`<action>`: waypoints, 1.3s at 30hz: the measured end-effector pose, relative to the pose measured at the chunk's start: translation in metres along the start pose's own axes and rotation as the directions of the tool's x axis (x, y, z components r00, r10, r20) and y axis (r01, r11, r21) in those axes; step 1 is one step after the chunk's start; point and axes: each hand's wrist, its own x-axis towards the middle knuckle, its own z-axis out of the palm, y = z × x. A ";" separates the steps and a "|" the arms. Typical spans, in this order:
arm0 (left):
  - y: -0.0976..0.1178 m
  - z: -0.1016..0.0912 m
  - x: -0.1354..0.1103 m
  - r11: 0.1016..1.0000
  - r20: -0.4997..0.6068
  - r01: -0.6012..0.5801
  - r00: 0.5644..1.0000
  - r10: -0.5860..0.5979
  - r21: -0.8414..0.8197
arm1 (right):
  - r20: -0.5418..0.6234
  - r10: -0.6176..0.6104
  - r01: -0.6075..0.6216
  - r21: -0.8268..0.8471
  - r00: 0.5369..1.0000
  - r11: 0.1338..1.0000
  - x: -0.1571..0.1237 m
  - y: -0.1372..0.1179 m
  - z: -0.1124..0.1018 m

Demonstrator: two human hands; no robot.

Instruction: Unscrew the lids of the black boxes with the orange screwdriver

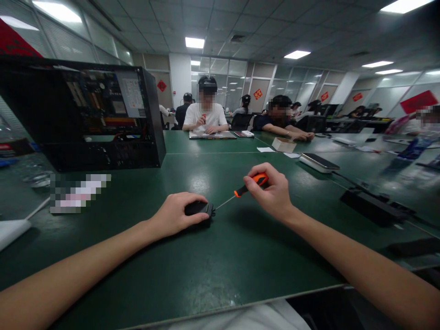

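On the green table [220, 266], my left hand [178, 211] is closed around a small black box-shaped device [202, 210], thumb on the near side and fingers over the far side. A small black piece sticks out at the device's right end. My right hand [271, 190] grips the orange and black handle of a screwdriver [243, 187]. Its thin shaft slants down to the left, and the tip is at or very close to that protruding piece. Whether the tip touches it I cannot tell. The device's underside and left part are hidden by my palm.
An open black computer case [144, 114] stands at the left. Farther right are a power strip [373, 206], a white and black device [319, 162] with a cable, and a small box [283, 144]. Across the table, a person in a white shirt [206, 117] works with their hands.
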 end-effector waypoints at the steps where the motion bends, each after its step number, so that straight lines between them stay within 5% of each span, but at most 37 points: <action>1: 0.000 0.000 0.000 1.000 0.002 -0.004 1.000 0.004 0.000 | 0.001 -0.007 0.007 -0.004 1.000 1.000 0.000 0.000 0.000; 15: 0.000 0.001 0.001 1.000 0.008 -0.013 1.000 0.013 0.005 | 0.048 -0.034 0.033 0.009 0.998 0.999 -0.002 0.000 0.002; 20: -0.001 0.001 0.001 1.000 0.011 -0.014 1.000 0.014 0.002 | -0.034 0.033 -0.033 0.013 0.999 0.999 0.002 0.001 -0.001; 28: 0.000 0.001 0.000 1.000 0.011 -0.007 1.000 0.007 0.000 | 0.011 0.086 -0.086 0.052 0.996 0.995 0.000 0.000 0.000; 34: 0.000 0.000 0.000 1.000 0.016 -0.011 1.000 0.011 0.007 | 0.123 0.250 -0.260 0.075 0.960 0.963 0.007 0.011 -0.001; 37: 0.000 0.000 0.000 1.000 0.023 -0.028 0.999 0.028 0.011 | 0.262 0.136 -0.136 -0.016 0.956 0.991 0.015 0.018 -0.014; 39: 0.000 0.001 0.001 0.999 0.024 -0.033 0.999 0.033 0.018 | 0.467 0.019 0.011 -0.062 0.884 0.998 0.022 0.019 -0.027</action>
